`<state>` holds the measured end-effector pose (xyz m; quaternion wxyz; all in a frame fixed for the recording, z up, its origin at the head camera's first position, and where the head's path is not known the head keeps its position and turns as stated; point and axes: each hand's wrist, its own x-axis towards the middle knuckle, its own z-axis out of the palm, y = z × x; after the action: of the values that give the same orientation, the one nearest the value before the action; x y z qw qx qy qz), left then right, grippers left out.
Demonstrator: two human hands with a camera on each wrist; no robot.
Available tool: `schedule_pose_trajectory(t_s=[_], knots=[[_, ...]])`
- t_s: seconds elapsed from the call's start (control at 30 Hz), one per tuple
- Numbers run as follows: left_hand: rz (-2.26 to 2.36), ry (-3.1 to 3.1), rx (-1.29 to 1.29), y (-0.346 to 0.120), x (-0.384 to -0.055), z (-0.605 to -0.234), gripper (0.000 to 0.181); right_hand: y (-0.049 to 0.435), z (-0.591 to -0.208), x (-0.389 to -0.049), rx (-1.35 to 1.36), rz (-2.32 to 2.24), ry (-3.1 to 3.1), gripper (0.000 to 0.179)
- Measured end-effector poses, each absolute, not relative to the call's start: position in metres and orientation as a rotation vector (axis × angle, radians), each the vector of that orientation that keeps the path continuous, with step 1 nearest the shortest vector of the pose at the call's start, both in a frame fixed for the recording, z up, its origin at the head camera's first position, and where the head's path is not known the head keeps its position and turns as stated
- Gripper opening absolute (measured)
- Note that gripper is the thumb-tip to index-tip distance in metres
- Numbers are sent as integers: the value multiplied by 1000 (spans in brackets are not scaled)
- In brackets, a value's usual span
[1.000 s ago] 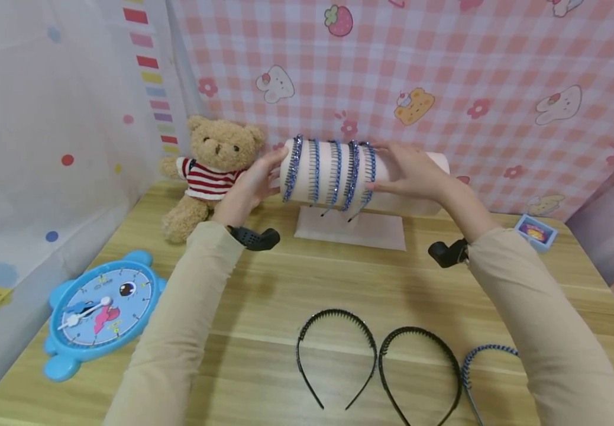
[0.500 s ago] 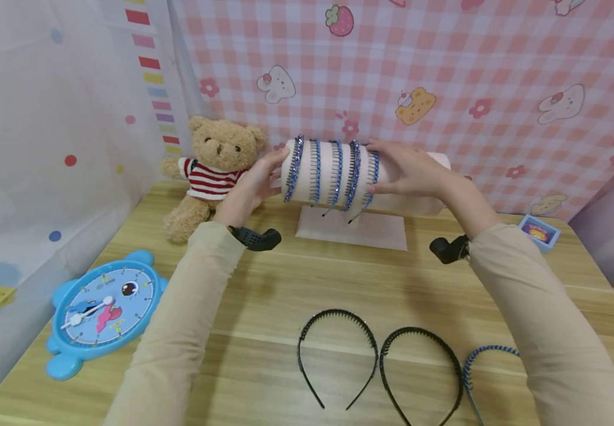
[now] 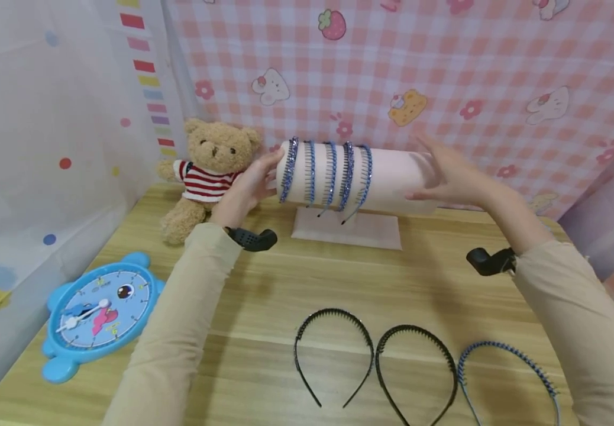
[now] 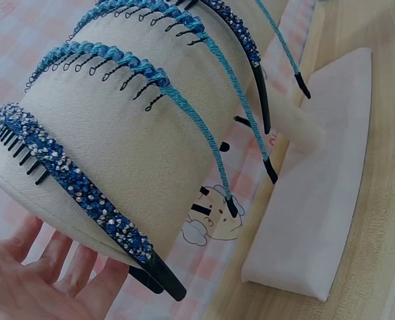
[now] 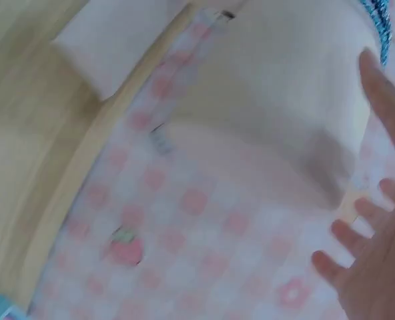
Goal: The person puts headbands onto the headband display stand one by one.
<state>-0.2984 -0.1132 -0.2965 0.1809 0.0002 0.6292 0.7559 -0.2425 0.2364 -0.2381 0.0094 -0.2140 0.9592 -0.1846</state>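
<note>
A pale cylindrical headband stand (image 3: 400, 177) lies sideways on a flat base (image 3: 346, 229). Several headbands circle its left and middle part; a blue sequined headband (image 4: 84, 190) is at the left end, beside a blue braided headband (image 4: 201, 123). My left hand (image 3: 254, 180) rests its outstretched fingers against the stand's left end. At the right end, my right hand (image 3: 453, 174) is spread with nothing in its grasp. In the right wrist view its thumb and fingers are parted near the stand's bare end; whether they touch it I cannot tell.
Two black headbands, one left (image 3: 332, 310) and one right (image 3: 413, 327), and a blue headband (image 3: 498, 344) lie on the table's front. A teddy bear (image 3: 211, 180) sits back left, a blue toy clock (image 3: 104, 310) nearer. A pink checked cloth (image 3: 307, 71) hangs behind.
My right hand has let go of the rightmost headband on the stand and moved right, to the stand's bare end. My left hand has stayed at the left end.
</note>
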Motion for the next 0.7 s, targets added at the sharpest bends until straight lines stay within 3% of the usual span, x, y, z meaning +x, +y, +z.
schedule_pose_trajectory(t_s=[0.17, 0.4, 0.7], knots=[[2127, 1763, 0, -113, -300, -300, 58, 277, -262, -217, -609, -570, 2863, 108], [2120, 1774, 7, -114, -299, -299, 60, 317, -311, -175, -434, -391, 2273, 75], [2137, 1773, -15, -116, -300, -299, 27, 318, -351, -136, -438, -213, 2182, 53]])
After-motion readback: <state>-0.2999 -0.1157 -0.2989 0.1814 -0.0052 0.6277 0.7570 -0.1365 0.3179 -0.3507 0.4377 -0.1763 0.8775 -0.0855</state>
